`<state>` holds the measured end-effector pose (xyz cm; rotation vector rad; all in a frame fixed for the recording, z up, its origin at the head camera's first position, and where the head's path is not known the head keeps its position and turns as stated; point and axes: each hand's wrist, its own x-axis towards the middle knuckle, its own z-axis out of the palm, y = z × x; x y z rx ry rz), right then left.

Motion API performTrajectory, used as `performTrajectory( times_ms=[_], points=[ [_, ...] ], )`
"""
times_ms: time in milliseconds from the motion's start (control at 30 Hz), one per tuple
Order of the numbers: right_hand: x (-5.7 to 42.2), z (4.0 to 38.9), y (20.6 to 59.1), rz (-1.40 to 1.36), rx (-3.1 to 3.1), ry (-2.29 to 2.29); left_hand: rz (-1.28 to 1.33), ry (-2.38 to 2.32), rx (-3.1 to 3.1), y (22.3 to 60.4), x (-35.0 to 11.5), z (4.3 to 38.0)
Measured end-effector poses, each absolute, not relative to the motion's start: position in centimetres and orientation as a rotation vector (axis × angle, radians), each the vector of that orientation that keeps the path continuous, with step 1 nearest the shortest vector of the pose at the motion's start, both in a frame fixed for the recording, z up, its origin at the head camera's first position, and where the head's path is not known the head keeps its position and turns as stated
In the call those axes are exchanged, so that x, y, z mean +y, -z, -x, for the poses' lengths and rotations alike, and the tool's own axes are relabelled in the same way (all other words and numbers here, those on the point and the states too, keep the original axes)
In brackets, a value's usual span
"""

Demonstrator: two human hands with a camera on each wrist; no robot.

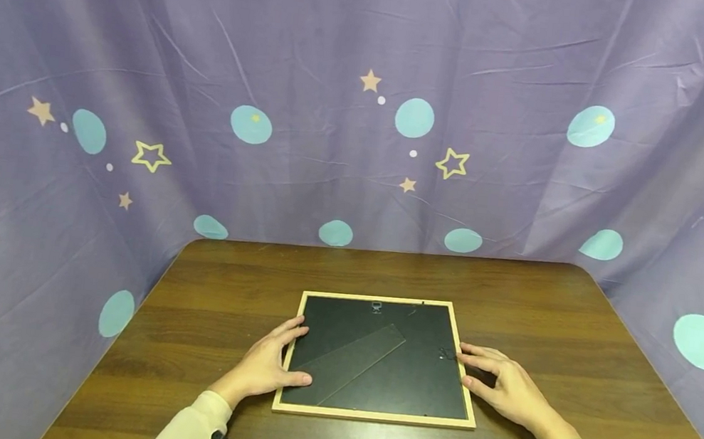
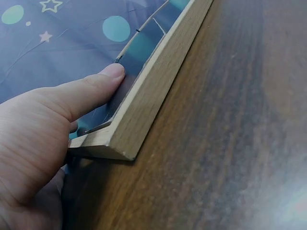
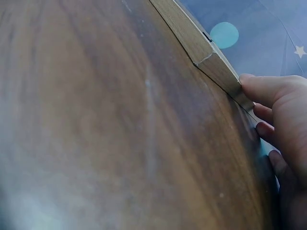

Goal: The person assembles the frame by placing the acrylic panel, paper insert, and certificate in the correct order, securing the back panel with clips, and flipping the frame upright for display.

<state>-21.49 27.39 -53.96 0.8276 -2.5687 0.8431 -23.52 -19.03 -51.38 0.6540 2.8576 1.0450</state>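
Observation:
A picture frame (image 1: 375,365) lies face down on the table, its black backing and pale wooden rim upward. A stand flap (image 1: 363,357) runs diagonally, folded flat against the backing. At the frame's left side is my left hand (image 1: 266,363), thumb extended over the backing and fingertips at the rim. The left wrist view shows that thumb (image 2: 98,91) above the frame's corner; most other fingers are hidden there. My right hand (image 1: 511,390) touches the right rim with thumb and fingertips. In the right wrist view, its thumb tip meets the wooden edge (image 3: 218,72).
The brown wooden table (image 1: 184,345) has rounded back corners. A purple curtain (image 1: 318,51) with stars and teal spots hangs behind it and along both sides. Small metal fittings, including a hanger (image 1: 376,307), sit near the backing's edges.

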Motion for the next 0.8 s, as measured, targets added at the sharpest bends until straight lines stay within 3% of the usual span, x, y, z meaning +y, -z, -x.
performTrajectory(
  times_ms=[800],
  points=[
    [26.4, 21.6, 52.6, -0.926, -2.597, -0.527, -0.666, -1.021, 2.851, 51.5, -19.1, 23.6]
  ],
)
